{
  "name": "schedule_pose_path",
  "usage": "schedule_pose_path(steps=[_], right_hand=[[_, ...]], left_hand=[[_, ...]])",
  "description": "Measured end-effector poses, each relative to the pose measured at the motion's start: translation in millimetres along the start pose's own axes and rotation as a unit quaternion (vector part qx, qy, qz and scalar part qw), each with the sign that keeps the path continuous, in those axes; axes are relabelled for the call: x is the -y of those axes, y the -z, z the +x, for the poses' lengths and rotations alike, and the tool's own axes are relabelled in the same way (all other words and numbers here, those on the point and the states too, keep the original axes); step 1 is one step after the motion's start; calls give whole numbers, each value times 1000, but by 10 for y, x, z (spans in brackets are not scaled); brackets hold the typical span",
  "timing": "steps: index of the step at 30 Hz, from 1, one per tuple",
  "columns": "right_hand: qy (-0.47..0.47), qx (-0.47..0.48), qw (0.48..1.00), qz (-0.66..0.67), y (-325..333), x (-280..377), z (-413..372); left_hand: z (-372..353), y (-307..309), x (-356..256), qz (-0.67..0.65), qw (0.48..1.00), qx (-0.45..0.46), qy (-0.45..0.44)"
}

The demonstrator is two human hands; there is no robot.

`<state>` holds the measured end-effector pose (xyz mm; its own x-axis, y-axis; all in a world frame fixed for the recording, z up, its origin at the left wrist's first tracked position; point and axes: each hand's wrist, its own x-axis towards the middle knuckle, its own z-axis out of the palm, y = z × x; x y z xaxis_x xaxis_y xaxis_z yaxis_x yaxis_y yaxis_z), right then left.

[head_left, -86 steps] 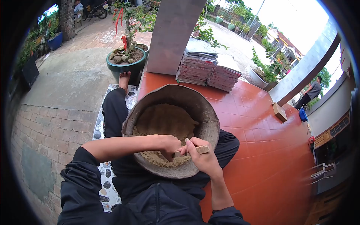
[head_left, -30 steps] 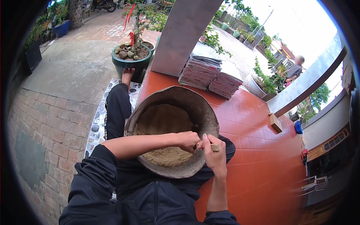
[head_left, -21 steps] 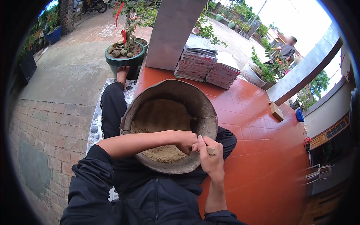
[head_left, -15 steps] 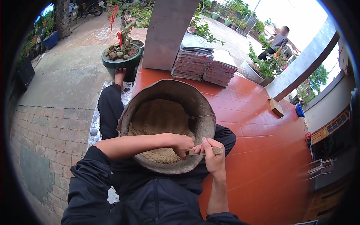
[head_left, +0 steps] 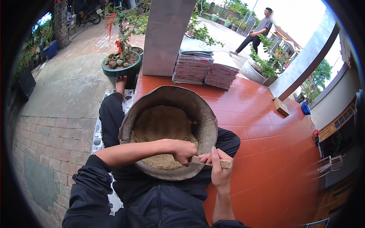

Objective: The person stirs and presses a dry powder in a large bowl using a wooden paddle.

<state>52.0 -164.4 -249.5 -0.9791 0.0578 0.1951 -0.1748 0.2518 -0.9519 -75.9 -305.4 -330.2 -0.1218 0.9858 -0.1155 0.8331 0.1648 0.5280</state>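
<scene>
A pale, squared wooden-looking stick [head_left: 197, 160] lies across the near right rim of a worn grey-brown basin [head_left: 208, 133] between my legs. My left hand [head_left: 185, 151] is closed in a fist, knuckles up, at the stick's left end; its fingertips are hidden. My right hand [head_left: 221, 169] wraps round the stick's right part, thumb pointing up, with the blunt end sticking out past it. Inside the basin, below my left forearm, sits a heap of fine tan powder [head_left: 163, 121], hollowed toward the far side.
Stacks of bundled paper [head_left: 192, 68] stand by a pillar [head_left: 165, 38] on red tiles [head_left: 262, 152]. A potted tree [head_left: 123, 62] is beyond my bare foot. A small cardboard box [head_left: 280, 107] sits at the right. Another person [head_left: 259, 32] walks outside.
The view has shifted slightly. Both hands stay at the stick, which now slants a little more, its right end lower and further right. The other person has moved left and shows more fully.
</scene>
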Motion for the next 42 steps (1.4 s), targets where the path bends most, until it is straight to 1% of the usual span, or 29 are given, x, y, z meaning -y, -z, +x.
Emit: schedule_pose_path(steps=[1,2,3,4,5,6,8,9,11,12,14,16,18,19,23,25,26,28,29,31,32,33,34,36,38,40,42], right_hand=[[33,-12,999,-16,-6,48,-4],[33,-16,999,-12,-29,98,-9],[88,-19,993,-72,-69,149,-4],[145,-21,980,-133,-100,174,4],[177,-15,962,-206,-111,70,13],[223,-17,948,-226,-174,-34,46],[316,-26,913,-259,-281,-166,107],[316,-26,913,-257,-323,-247,110],[269,-11,935,-231,-394,-381,60],[266,-11,936,-230,-417,-374,40],[231,-15,946,-227,-450,-318,-28],[208,-6,948,-242,-381,-283,-26],[186,5,961,-207,-330,-294,14],[180,18,960,-214,-317,-289,21],[166,28,962,-217,-273,-263,27],[130,11,978,-165,-281,-220,-25],[136,13,976,-168,-278,-205,-56],[100,24,987,-123,-275,-179,-140],[109,34,983,-146,-303,-148,-189],[94,29,988,-123,-296,-137,-165],[76,27,991,-102,-273,-135,-158],[42,18,995,-88,-239,-161,-125],[44,19,995,-91,-217,-204,-97],[29,11,999,-24,-170,-266,-67],[16,14,1000,-19,-138,-261,-64],[-10,1,999,53,-111,-307,-47],[-10,-2,998,65,-76,-389,-21]], left_hand=[[15,14,35,-22,996,-67,-45],[26,37,71,-44,986,-135,-90],[12,109,31,-16,982,-167,-89],[19,102,57,-12,982,-166,-88],[42,73,104,36,968,-234,-80],[67,42,154,84,947,-300,-73],[102,-46,226,102,946,-302,-64],[104,-94,246,77,960,-266,-40],[108,-177,312,44,979,-200,-4],[98,-162,281,42,979,-198,-3],[88,-139,214,31,989,-141,30],[83,-128,161,16,990,-140,13],[100,-107,151,-10,993,-114,22],[105,-70,138,4,996,-82,31],[141,-1,97,9,997,-67,32],[139,-1,40,6,999,-12,46],[51,-90,-30,-59,998,-30,-9],[14,-127,-105,-45,998,-14,32],[12,-128,-109,-43,998,-16,33],[25,-148,-117,-45,996,32,67],[78,-213,-61,-46,996,32,64],[132,-238,0,-24,999,36,33],[173,-258,64,-2,999,36,3],[206,-263,110,-17,1000,24,1],[215,-216,80,-3,998,59,31],[242,-215,87,10,996,76,39],[257,-185,73,23,994,92,47]])
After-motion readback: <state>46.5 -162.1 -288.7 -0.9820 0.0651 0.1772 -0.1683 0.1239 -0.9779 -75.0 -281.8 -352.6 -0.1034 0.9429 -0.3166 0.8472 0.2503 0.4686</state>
